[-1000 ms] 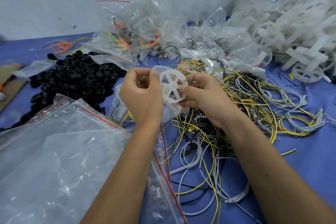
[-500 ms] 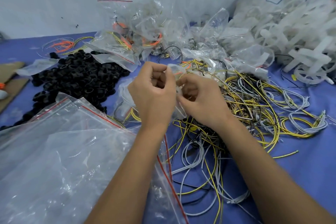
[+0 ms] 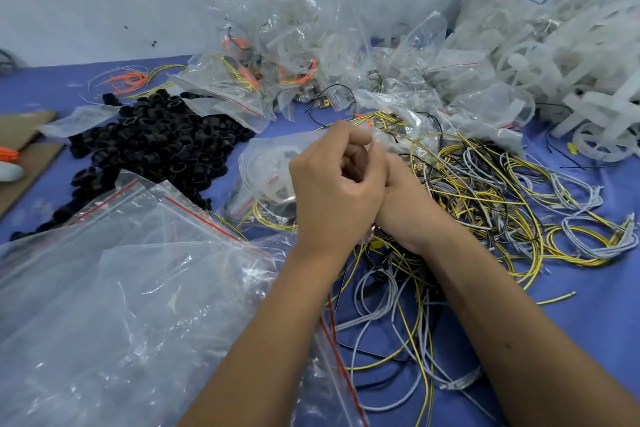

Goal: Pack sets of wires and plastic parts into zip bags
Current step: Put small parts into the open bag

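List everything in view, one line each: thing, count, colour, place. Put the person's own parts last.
black rings: a heap, black, left of centre on the cloth
empty zip bags: a stack, clear with red seal lines, near left
packed zip bags: a pile, clear, holding orange and yellow wires, far centre by the wall
loose wires: a tangle, yellow, grey and black, right of centre and under the forearms
orange wires: one small bunch, orange, far left
white plastic wheels: a heap, white, far right
cardboard: flat pieces, brown, left edge
table cloth: one, blue, under everything
zip bag being filled: one, clear, just left of the hands
left hand: grip on that bag's top
right hand: mostly hidden behind the left
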### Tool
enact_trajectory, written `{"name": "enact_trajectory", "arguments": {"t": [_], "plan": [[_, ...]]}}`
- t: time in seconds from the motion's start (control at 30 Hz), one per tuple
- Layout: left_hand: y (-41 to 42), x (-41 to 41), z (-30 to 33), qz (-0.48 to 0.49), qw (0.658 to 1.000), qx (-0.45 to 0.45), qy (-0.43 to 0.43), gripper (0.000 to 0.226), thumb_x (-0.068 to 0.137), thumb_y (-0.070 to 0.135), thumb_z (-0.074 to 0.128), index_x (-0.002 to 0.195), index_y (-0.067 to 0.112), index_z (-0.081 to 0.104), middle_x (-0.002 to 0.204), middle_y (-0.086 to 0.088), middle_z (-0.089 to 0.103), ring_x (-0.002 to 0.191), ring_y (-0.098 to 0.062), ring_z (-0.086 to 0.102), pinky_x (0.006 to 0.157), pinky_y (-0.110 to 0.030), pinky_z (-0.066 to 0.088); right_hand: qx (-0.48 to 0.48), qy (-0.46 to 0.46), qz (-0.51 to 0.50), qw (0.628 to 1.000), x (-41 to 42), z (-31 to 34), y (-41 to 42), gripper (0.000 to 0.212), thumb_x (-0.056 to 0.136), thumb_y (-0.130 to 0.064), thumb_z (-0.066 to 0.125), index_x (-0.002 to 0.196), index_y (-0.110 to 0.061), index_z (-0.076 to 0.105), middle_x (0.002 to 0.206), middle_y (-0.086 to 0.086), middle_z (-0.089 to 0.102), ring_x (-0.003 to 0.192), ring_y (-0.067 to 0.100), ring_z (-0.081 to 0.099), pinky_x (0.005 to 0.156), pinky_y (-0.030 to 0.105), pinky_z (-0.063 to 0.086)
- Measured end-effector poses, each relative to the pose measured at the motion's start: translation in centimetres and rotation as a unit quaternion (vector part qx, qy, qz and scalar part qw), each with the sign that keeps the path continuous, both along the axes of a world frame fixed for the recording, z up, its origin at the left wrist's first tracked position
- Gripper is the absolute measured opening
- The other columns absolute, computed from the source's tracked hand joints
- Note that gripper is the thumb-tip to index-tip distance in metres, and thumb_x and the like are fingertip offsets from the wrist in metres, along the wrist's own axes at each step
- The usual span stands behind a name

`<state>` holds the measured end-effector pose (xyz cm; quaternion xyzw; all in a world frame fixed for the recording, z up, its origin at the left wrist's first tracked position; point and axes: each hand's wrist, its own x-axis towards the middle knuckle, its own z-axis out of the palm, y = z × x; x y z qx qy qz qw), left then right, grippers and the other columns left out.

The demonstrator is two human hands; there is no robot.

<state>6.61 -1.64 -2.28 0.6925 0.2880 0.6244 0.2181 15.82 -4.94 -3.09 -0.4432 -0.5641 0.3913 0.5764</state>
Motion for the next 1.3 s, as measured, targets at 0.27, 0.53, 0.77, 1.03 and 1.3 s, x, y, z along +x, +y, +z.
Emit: {"name": "enact_trajectory", "arguments": {"t": [0.27,0.53,0.77,1.03,1.3], "plan": [[-0.8,0.2,0.7,-0.028,0.999,0.007,-0.044,0.010,0.088,0.010,0.073,0.080,0.007,0.068,0.065,0.001,0.063,0.057,-0.021,0.061,0.052,-0.038,0.049,-0.050,-0.061,0.071,0.994,0.3,-0.4,-0.5,0.040,0.085,0.021,0.047,0.097,-0.016,0.058,0.083,0.005,0.057,0.073,0.019,0.047,0.064,0.036,0.044],[-0.4,0.1,0.9,-0.044,0.999,0.017,-0.007,0.011,0.092,0.008,0.071,0.082,0.005,0.067,0.066,-0.001,0.063,0.062,-0.020,0.060,0.060,-0.035,0.050,-0.032,-0.106,0.095,0.989,-0.4,0.2,-0.2,0.028,0.088,0.000,0.051,0.093,-0.026,0.058,0.088,-0.037,0.066,0.087,-0.015,0.060,0.078,0.009,0.049],[1.8,-1.4,-0.3,0.053,0.992,0.023,0.111,0.042,0.106,0.032,0.035,0.107,0.009,0.071,0.108,-0.004,0.064,0.103,-0.023,0.056,0.091,-0.032,0.042,-0.105,0.202,-0.043,0.973,0.5,1.0,0.9,0.034,0.102,-0.001,0.045,0.106,-0.010,0.077,0.090,0.010,0.077,0.073,0.020,0.073,0.061,0.030,0.058],[2.5,-1.1,-1.8,0.111,0.911,-0.038,0.396,0.049,0.105,0.037,0.040,0.141,0.008,0.056,0.155,-0.012,0.047,0.155,-0.030,0.018,0.126,-0.038,0.015,-0.106,-0.020,-0.121,0.987,1.7,0.7,0.6,0.020,0.099,-0.028,0.066,0.116,-0.020,0.070,0.095,0.003,0.077,0.079,0.018,0.072,0.065,0.041,0.060],[3.8,-2.4,-2.2,0.208,0.894,-0.090,0.387,0.049,0.108,0.039,0.032,0.142,0.015,0.058,0.160,-0.010,0.039,0.155,-0.035,0.013,0.127,-0.042,0.008,-0.020,-0.075,-0.250,0.965,1.6,-0.1,0.9,0.021,0.100,-0.002,0.059,0.090,-0.013,0.074,0.072,0.007,0.075,0.062,0.014,0.065,0.063,0.032,0.052]]}}
